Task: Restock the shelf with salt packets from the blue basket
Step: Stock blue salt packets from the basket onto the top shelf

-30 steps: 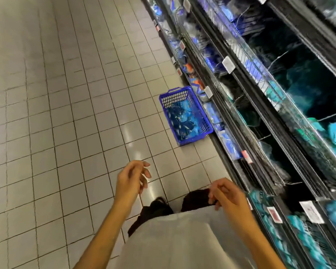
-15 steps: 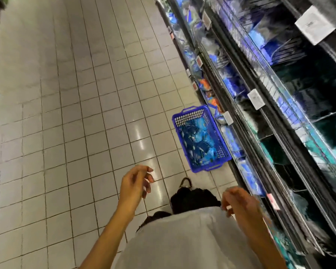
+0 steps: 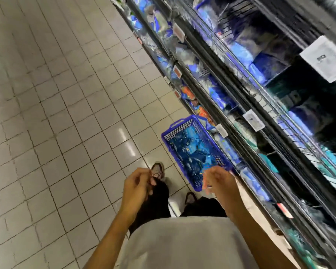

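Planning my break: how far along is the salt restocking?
Some packets already sit on the shelf. Nothing in hand: left hand and right hand hold nothing. The basket on the floor still holds many salt packets, so most remains.

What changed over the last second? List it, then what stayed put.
The person walked up to the blue basket, which now lies just beyond the right hand. Both hands rose off the shirt; the left hand is empty too. The basket stays on the floor, full of packets.

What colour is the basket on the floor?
Blue; the basket shows clearly in the head view.
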A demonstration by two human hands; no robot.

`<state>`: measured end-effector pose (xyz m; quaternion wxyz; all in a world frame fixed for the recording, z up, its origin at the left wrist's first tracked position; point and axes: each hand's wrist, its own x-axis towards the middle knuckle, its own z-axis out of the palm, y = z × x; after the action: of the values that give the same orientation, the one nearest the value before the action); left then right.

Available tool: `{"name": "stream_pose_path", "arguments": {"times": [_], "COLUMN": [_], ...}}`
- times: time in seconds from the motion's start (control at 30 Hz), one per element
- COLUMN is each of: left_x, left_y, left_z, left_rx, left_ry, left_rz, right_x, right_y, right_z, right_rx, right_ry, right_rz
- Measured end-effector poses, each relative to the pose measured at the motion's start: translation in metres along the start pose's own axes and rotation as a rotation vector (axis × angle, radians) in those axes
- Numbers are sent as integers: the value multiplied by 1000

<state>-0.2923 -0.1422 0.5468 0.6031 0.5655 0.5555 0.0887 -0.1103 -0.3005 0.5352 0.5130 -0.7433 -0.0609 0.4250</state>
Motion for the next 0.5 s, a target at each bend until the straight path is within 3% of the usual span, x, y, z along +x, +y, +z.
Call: {"name": "stream_pose_path", "arguments": {"times": [0.23,0.4,0.5], "left_x": [159,267,327], "left_y": [6,-33,-79], "left_z": [34,90,137], "left_rx": [285,460,506], "left_ry": [-311,-443,-463], "left_rz": [-53,-59,-166], "right_x": [66,145,202], "right_y": [47,117,179], "right_z": [24,34,32], "right_rx": [-81,-55,-70], "right_ry": [317,419,457], "right_rz": [194,380,475]}}
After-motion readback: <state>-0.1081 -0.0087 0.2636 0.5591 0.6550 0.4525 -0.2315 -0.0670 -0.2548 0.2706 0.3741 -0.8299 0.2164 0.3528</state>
